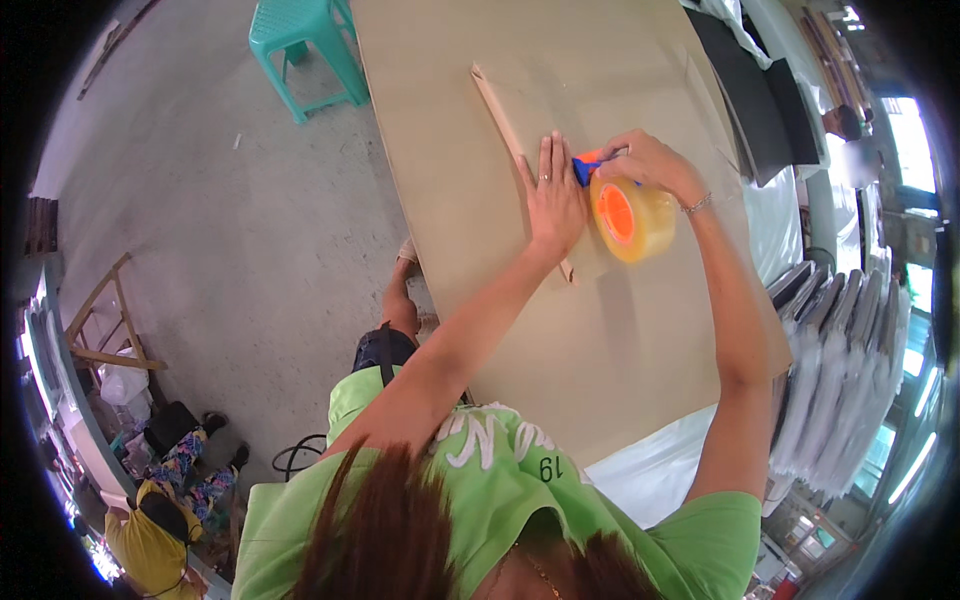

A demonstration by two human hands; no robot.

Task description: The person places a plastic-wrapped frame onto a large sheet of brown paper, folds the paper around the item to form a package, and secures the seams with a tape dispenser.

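Observation:
My left hand (556,200) lies flat with its fingers stretched out, pressing on a brown cardboard or paper piece (500,115) with a raised, folded long edge. That piece lies slantwise on the brown-covered table (540,370), and its outline on the right is hard to tell from the cover. Just right of it, my right hand (645,163) grips a tape dispenser (586,170) with blue and orange parts. A large roll of clear yellowish tape (652,228) with an orange core sits in the dispenser. My right fingertips partly hide the dispenser's handle.
A green plastic stool (310,45) stands beyond the table's left edge. Black sheets (760,110) lie at the far right. Several plastic-wrapped flat panels (840,370) stand upright on the right. At the lower left are a wooden frame (110,320) and a person in yellow (155,540).

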